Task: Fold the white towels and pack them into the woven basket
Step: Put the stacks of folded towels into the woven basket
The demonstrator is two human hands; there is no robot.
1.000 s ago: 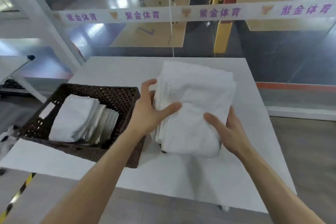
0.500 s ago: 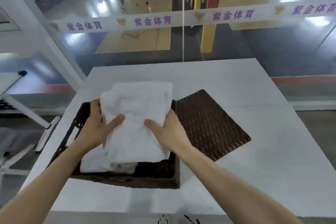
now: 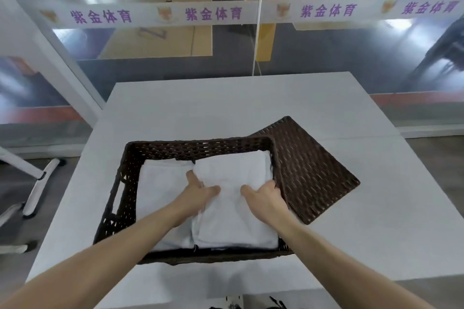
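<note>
A dark brown woven basket point(image 3: 160, 149) stands on the white table. Inside it, a folded white towel stack point(image 3: 236, 221) fills the right half, and another folded white towel point(image 3: 160, 188) lies in the left half. My left hand point(image 3: 198, 192) grips the left edge of the right stack, thumb on top and fingers tucked down its side. On the stack's right edge my right hand point(image 3: 263, 194) holds it the same way, fingers between the towel and the basket wall.
The basket's woven lid point(image 3: 313, 173) lies flat on the table point(image 3: 251, 103), touching the basket's right side. Glass panels with a printed white band stand behind the table. White stand legs point(image 3: 37, 188) sit on the floor at left.
Both hands carried the folded towel stack leftward from the table over the basket and lowered it into the basket's right half. The view swung to centre on the basket.
</note>
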